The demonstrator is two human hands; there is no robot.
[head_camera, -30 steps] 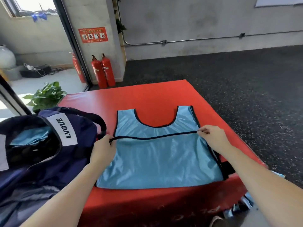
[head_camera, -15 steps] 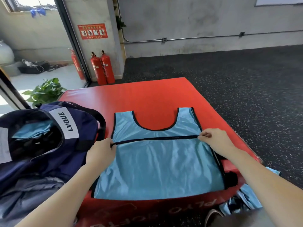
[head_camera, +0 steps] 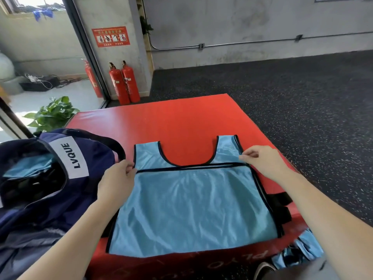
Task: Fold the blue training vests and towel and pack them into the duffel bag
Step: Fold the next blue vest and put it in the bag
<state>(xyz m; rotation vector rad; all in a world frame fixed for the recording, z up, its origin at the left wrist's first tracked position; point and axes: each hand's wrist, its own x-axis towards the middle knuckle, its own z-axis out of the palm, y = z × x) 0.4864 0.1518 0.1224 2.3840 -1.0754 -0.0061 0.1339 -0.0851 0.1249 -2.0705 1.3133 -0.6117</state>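
Note:
A light blue training vest [head_camera: 191, 209] with black trim lies on the red box top [head_camera: 171, 122], its lower half folded up over the chest. My left hand [head_camera: 119, 178] pinches the folded hem at the vest's left edge. My right hand [head_camera: 260, 160] pinches the same hem at the right edge. The navy duffel bag [head_camera: 66, 199] stands open at the left, with folded blue cloth [head_camera: 28, 166] inside it. More blue fabric [head_camera: 302, 251] hangs bunched below the box's near right corner.
Three red fire extinguishers [head_camera: 125, 83] stand by the pillar at the back. A potted plant [head_camera: 52, 114] sits behind the bag. Dark speckled rubber floor [head_camera: 282, 98] surrounds the box. A shoe tip [head_camera: 264, 269] shows at the bottom.
Both hands have carried the folded hem a little farther up the vest toward the neckline, and the fold now lies flatter. The view has tilted slightly.

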